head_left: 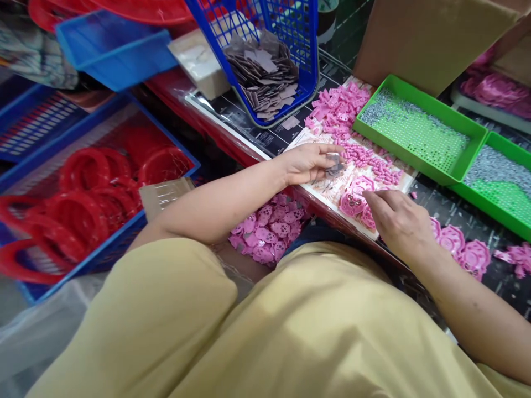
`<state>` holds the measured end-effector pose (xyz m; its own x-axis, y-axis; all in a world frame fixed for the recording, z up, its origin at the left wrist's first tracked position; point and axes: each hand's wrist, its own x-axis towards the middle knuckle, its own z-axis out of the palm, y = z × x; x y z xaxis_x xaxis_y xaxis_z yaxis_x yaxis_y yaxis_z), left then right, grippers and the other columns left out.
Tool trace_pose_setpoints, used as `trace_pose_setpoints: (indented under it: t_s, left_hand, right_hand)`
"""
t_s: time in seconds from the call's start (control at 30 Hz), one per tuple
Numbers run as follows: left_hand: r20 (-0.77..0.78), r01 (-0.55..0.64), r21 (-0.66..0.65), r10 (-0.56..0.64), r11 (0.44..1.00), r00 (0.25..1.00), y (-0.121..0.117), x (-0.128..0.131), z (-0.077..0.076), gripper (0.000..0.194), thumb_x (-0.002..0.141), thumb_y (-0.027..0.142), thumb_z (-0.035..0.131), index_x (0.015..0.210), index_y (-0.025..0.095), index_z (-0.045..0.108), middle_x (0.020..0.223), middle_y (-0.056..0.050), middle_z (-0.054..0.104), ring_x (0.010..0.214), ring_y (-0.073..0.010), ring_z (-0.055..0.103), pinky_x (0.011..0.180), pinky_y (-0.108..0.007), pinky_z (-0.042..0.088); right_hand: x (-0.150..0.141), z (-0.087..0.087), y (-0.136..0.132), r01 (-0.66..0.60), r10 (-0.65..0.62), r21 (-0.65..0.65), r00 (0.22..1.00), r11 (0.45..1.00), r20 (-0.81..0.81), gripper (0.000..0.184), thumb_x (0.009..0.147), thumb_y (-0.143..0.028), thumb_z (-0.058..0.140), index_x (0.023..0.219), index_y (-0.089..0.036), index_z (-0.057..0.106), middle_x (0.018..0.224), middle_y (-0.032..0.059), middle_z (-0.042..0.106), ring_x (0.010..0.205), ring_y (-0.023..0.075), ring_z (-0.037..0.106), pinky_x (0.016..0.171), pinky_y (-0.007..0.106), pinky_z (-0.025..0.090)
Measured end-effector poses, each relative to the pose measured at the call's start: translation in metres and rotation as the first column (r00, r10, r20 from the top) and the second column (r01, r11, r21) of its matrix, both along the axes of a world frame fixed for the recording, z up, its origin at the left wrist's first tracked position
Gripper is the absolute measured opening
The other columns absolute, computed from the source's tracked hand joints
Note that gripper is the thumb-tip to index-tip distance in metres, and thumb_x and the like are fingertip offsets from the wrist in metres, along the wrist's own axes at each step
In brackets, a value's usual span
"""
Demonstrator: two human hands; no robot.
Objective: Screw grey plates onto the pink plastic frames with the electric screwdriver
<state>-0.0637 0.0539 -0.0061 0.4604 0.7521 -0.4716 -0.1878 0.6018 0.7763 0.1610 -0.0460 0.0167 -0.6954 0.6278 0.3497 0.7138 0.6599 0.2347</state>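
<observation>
Our left hand [309, 164] is curled around a few grey pieces [334, 166], likely keeping spares handy. Between our hands lies a pink part [354, 198], beside the right hand [400, 218], whose fingertips bunch over it; we cannot tell whether they grip anything. Beyond that hand, a green tray's [458, 157] raised walls presumably keep small silvery bits [390, 110] from scattering.

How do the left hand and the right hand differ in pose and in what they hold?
The left hand extends its fingers around thin grey pieces; the right hand curls its fingers together, and whether it holds anything is unclear.
The left hand sits higher in the picture; the right hand is lower, beside a pink face-shaped part.
Both hands are bare.
</observation>
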Motion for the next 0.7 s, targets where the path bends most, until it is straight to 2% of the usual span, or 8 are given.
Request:
trace_pose_setpoints:
  t_s: [0.1,0.23,0.37,0.43,0.5,0.57,0.63,0.7]
  left_hand:
    - [-0.005,-0.019,0.008,0.019,1.0,1.0,-0.006,0.001,0.005,0.038,0.09,-0.008,0.05,0.123,0.009,0.059,0.077,0.001,0.07,0.07,-0.0061,0.07,0.086,-0.025,0.057]
    - [-0.036,-0.037,0.014,0.038,0.999,0.999,-0.01,0.007,0.01,0.027,0.087,-0.006,0.061,0.11,0.009,0.062,0.072,0.003,0.067,0.064,-0.0062,0.068,0.075,-0.022,0.057]
    - [-0.073,0.07,0.106,-0.062,0.992,0.995,-0.015,0.019,0.016,0.03,0.08,0.0,0.073,0.107,0.009,0.064,0.071,0.003,0.067,0.059,-0.0061,0.065,0.073,-0.023,0.056]
    - [-0.111,0.175,0.188,-0.156,0.966,0.981,-0.018,0.028,0.02,0.034,0.08,-0.002,0.072,0.112,0.008,0.064,0.063,0.006,0.063,0.05,-0.0032,0.058,0.063,-0.018,0.051]
    - [-0.149,0.292,0.263,-0.261,0.919,0.954,-0.021,0.04,0.025,0.043,0.081,-0.004,0.07,0.121,0.007,0.062,0.053,0.011,0.054,0.042,-0.001,0.048,0.052,-0.013,0.041]
    - [-0.156,0.388,0.302,-0.357,0.871,0.921,-0.024,0.051,0.03,0.051,0.082,-0.004,0.068,0.13,0.009,0.058,0.048,0.013,0.048,0.038,-0.0005,0.042,0.046,-0.012,0.033]
    - [-0.129,0.438,0.288,-0.419,0.851,0.899,-0.025,0.06,0.034,0.053,0.084,-0.003,0.067,0.134,0.009,0.055,0.049,0.012,0.05,0.037,-0.0009,0.042,0.047,-0.013,0.034]
    - [-0.095,0.451,0.212,-0.441,0.867,0.893,-0.023,0.066,0.038,0.05,0.087,-0.001,0.065,0.135,0.009,0.054,0.055,0.008,0.058,0.042,-0.0023,0.05,0.054,-0.015,0.042]
  right_hand:
    - [-0.005,-0.003,-0.006,-0.01,0.009,0.039,0.999,0.999,0.042,0.012,0.089,-0.015,0.059,0.097,-0.014,0.068,0.083,0.0057,0.067,0.076,0.0149,0.055,0.06,0.024,0.042]
    - [-0.009,-0.005,-0.01,-0.015,0.016,-0.011,0.998,1.0,0.058,0.012,0.089,-0.016,0.058,0.093,-0.015,0.07,0.084,0.0069,0.068,0.073,0.0159,0.055,0.06,0.027,0.042]
    - [-0.003,0.001,-0.003,0.011,-0.031,-0.084,0.971,0.996,-0.236,0.019,0.091,-0.029,0.061,0.1,-0.017,0.071,0.087,0.0066,0.07,0.076,0.0141,0.062,0.063,0.026,0.048]
    - [0.003,0.006,0.005,0.078,-0.188,-0.251,0.872,0.965,-0.451,0.025,0.09,-0.033,0.063,0.109,-0.018,0.069,0.088,0.0061,0.071,0.074,0.0124,0.064,0.065,0.024,0.051]
    - [0.009,0.013,0.014,0.068,-0.404,-0.505,0.694,0.861,-0.596,0.03,0.087,-0.037,0.066,0.11,-0.017,0.068,0.085,0.005,0.071,0.069,0.0107,0.063,0.062,0.024,0.052]
    - [0.016,0.018,0.021,-0.042,-0.58,-0.706,0.536,0.707,-0.614,0.034,0.082,-0.041,0.07,0.105,-0.016,0.069,0.077,0.0028,0.068,0.06,0.0087,0.059,0.055,0.022,0.049]
    - [0.025,0.021,0.024,-0.193,-0.678,-0.813,0.465,0.55,-0.569,0.042,0.075,-0.043,0.077,0.106,-0.016,0.069,0.066,-0.001,0.062,0.051,0.0068,0.052,0.047,0.021,0.044]
    - [0.037,0.022,0.023,-0.317,-0.735,-0.845,0.42,0.43,-0.532,0.051,0.069,-0.046,0.082,0.111,-0.019,0.07,0.059,-0.0035,0.058,0.047,0.0066,0.049,0.043,0.021,0.043]
